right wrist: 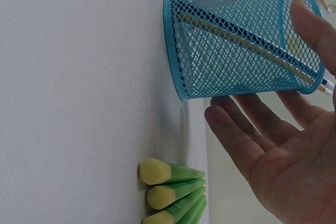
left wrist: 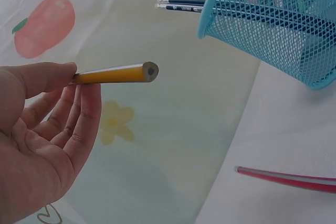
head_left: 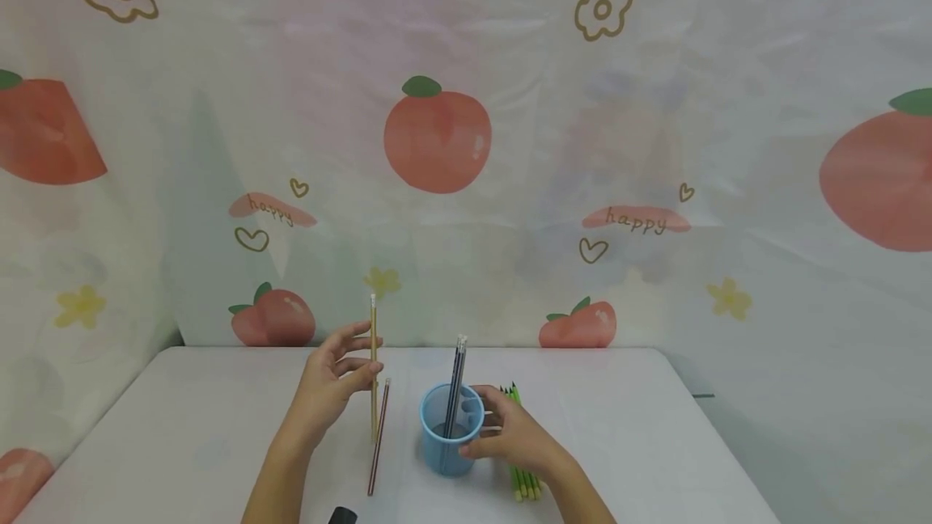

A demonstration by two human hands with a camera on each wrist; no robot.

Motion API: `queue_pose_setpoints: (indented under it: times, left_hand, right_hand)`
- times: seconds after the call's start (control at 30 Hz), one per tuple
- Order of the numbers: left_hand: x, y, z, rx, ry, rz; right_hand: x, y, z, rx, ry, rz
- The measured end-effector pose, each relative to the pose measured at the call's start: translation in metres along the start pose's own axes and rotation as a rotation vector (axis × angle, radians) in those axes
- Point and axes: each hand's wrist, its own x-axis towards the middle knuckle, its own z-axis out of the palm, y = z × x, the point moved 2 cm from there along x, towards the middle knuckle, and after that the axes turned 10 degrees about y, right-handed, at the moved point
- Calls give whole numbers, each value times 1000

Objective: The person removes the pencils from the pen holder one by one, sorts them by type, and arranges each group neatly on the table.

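My left hand (head_left: 328,386) pinches a yellow pencil (left wrist: 118,74) between thumb and fingers, holding it upright above the table. Its unsharpened end faces the left wrist camera. Below and beside it a dark red pencil (head_left: 379,439) lies on the table. A light blue mesh pen cup (head_left: 446,459) stands upright, with dark striped pencils (head_left: 456,382) leaning inside. My right hand (head_left: 515,433) holds the cup's right side, thumb in front and fingers curving behind. In the right wrist view, the fingers (right wrist: 262,150) lie along the mesh.
Several green pencils (head_left: 526,485) lie side by side on the white table (head_left: 641,443), right of the cup and partly behind my right hand. A small black object (head_left: 343,516) shows at the near edge. A fruit-patterned curtain (head_left: 466,265) hangs behind the table.
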Motion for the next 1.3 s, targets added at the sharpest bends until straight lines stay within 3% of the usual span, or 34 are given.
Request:
queue_pose_setpoints:
  times: [0.67, 1.3]
  left_hand:
    - [5, -31, -8, 125, 21, -160]
    - [6, -57, -9, 283, 13, -245]
  right_hand:
    - [1, 1, 0, -15, 5, 6]
    - [2, 2, 0, -18, 12, 25]
